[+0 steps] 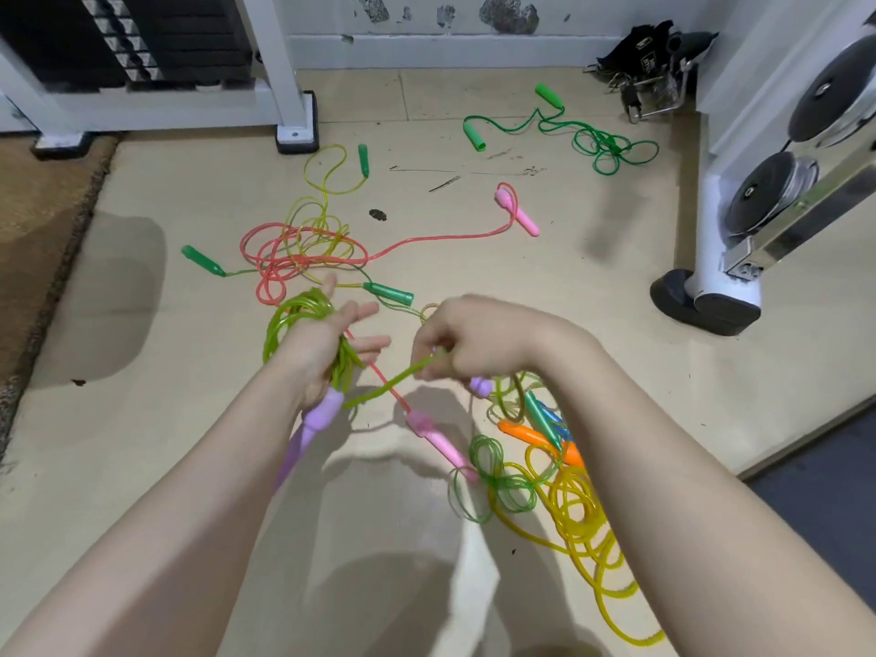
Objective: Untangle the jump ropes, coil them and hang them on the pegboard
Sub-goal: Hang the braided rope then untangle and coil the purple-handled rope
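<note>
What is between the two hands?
In the head view, a stretch of light green rope runs from the left hand to the right hand, crossing over a pink rope.

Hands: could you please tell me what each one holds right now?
Left hand: wrapped in the lime rope coil.
Right hand: pinching the lime rope's free strand.

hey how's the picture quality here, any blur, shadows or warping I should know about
Head view: wide-angle warping bows the white rack post and the forearms at the edges; the right hand and the lime green cord it pinches look slightly motion-smeared; soft shadows lie on the floor left of the left hand and beneath both arms; no strong glare.
</note>
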{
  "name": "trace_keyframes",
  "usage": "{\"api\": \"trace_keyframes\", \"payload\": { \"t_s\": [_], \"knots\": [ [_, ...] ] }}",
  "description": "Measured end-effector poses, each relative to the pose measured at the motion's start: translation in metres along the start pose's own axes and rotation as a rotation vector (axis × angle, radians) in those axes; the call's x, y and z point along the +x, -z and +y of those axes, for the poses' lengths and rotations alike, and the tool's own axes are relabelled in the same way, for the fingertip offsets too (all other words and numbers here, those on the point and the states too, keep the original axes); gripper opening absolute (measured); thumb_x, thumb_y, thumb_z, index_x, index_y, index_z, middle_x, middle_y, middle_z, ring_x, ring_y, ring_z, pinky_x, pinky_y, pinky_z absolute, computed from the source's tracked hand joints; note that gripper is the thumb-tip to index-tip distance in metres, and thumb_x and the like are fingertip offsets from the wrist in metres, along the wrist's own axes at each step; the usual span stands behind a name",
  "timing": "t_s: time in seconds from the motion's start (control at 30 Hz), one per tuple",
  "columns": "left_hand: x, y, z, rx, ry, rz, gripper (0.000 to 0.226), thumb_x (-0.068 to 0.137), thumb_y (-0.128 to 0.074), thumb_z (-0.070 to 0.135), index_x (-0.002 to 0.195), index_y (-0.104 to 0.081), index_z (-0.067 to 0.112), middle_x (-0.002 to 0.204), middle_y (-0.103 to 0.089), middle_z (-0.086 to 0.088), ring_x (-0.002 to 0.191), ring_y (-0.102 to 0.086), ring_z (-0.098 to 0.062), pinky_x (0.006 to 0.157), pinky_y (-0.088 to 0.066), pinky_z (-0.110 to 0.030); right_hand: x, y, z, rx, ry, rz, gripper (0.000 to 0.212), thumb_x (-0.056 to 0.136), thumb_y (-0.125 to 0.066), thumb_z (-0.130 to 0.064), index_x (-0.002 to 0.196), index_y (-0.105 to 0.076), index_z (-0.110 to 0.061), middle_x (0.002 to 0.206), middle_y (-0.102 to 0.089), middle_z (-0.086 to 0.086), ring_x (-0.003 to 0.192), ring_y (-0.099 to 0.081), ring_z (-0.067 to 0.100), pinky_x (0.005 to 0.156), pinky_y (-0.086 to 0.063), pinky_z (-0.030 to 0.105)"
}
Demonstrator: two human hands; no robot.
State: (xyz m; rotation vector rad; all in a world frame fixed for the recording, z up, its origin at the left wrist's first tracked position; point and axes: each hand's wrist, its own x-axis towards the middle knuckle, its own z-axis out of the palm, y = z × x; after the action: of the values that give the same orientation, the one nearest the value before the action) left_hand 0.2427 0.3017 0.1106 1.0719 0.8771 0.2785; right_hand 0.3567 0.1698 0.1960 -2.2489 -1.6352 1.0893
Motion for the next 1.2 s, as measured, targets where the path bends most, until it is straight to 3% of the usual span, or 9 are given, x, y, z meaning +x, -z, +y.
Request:
{"api": "trace_keyframes", "payload": {
  "t_s": [0.13, 0.23, 0.37, 0.53, 0.67, 0.8, 0.9, 1.03, 1.2],
  "knots": [
    [-0.02, -0.022, 0.013, 0.166, 0.178, -0.352, 0.044, 0.099, -0.031, 0.04, 0.133, -0.047, 0.017, 0.071, -0.071, -0.012, 0.038, -0.057, -0.016, 0.046, -0.05, -0.023, -0.004, 0.013, 0.021, 0.154, 0.083, 0.497, 0.016, 0.077, -0.074, -0.027, 0.072, -0.067, -0.013, 0.052, -0.05, -0.01, 0.052, -0.044, 0.006, 0.053, -0.033, 0.019],
    [-0.029, -0.038, 0.026, 0.08, 0.282, -0.686, 0.086, 0.079, -0.018, 0.072, 0.107, -0.068, 0.008, 0.046, -0.058, -0.016, 0.019, -0.029, -0.009, 0.035, -0.033, -0.012, -0.003, 0.006, 0.041, 0.517, 0.043, 0.74, 0.023, 0.077, -0.075, -0.021, 0.062, -0.058, -0.021, 0.044, -0.047, -0.014, 0.046, -0.039, 0.001, 0.049, -0.028, 0.015],
    [-0.027, -0.042, 0.03, -0.486, 0.373, -1.186, 0.075, 0.087, -0.05, 0.055, 0.135, -0.042, -0.002, 0.091, -0.065, -0.031, 0.031, -0.036, -0.011, 0.042, -0.037, -0.017, 0.002, -0.018, 0.047, 0.746, -0.007, 0.695, 0.028, 0.09, -0.055, -0.005, 0.066, -0.058, -0.02, 0.044, -0.046, -0.014, 0.043, -0.037, -0.002, 0.048, -0.031, 0.016],
    [-0.022, -0.041, 0.034, -0.431, 0.106, -0.512, 0.045, 0.088, -0.05, 0.034, 0.128, -0.043, 0.016, 0.128, -0.057, -0.018, 0.031, -0.039, 0.001, 0.04, -0.041, -0.013, 0.005, -0.032, 0.025, 0.576, -0.156, 0.049, 0.019, 0.101, -0.032, -0.014, 0.111, -0.046, -0.022, 0.062, -0.054, 0.01, 0.033, -0.048, 0.011, 0.037, -0.041, 0.019],
    [-0.008, -0.019, 0.013, -0.231, 0.066, -0.142, 0.052, 0.097, -0.047, 0.018, 0.143, -0.025, 0.028, 0.148, -0.035, -0.005, 0.067, -0.071, -0.016, 0.055, -0.056, -0.023, 0.002, -0.03, -0.001, 0.33, -0.165, -0.316, 0.033, 0.095, -0.046, -0.008, 0.127, -0.037, -0.009, 0.062, -0.058, 0.008, 0.034, -0.054, 0.01, 0.039, -0.047, 0.019],
    [-0.015, -0.025, 0.002, -0.006, 0.08, -0.182, 0.067, 0.097, -0.048, 0.013, 0.148, -0.012, 0.037, 0.147, -0.036, -0.003, 0.061, -0.07, -0.018, 0.053, -0.058, -0.03, 0.003, -0.015, -0.003, 0.103, -0.01, -0.126, 0.008, 0.087, -0.059, -0.013, 0.085, -0.063, -0.007, 0.045, -0.053, -0.005, 0.032, -0.047, 0.005, 0.046, -0.044, 0.02],
    [-0.023, -0.043, 0.003, 0.174, 0.079, -0.29, 0.054, 0.098, -0.046, 0.027, 0.146, -0.023, 0.032, 0.099, -0.069, 0.001, 0.05, -0.065, -0.013, 0.051, -0.054, -0.025, -0.003, -0.002, 0.016, 0.179, 0.024, 0.227, 0.02, 0.078, -0.073, -0.022, 0.062, -0.061, -0.019, 0.04, -0.048, -0.01, 0.04, -0.044, 0.002, 0.048, -0.036, 0.02],
    [-0.032, -0.054, 0.022, 0.192, 0.225, -0.592, 0.069, 0.079, -0.025, 0.068, 0.118, -0.057, 0.021, 0.08, -0.073, -0.014, 0.027, -0.039, -0.01, 0.038, -0.033, -0.018, -0.012, 0.006, 0.04, 0.519, 0.029, 0.556, 0.025, 0.07, -0.08, -0.022, 0.062, -0.059, -0.011, 0.048, -0.044, -0.008, 0.047, -0.037, 0.002, 0.05, -0.029, 0.02],
    [-0.033, -0.053, 0.028, 0.078, 0.265, -0.819, 0.097, 0.066, -0.021, 0.079, 0.098, -0.071, 0.002, 0.067, -0.07, -0.016, 0.02, -0.035, -0.008, 0.033, -0.026, -0.013, -0.004, -0.012, 0.042, 0.844, 0.124, 0.538, 0.01, 0.079, -0.069, -0.017, 0.083, -0.059, -0.016, 0.076, -0.054, 0.003, 0.068, -0.048, 0.011, 0.061, -0.041, 0.017]
  ]
}}
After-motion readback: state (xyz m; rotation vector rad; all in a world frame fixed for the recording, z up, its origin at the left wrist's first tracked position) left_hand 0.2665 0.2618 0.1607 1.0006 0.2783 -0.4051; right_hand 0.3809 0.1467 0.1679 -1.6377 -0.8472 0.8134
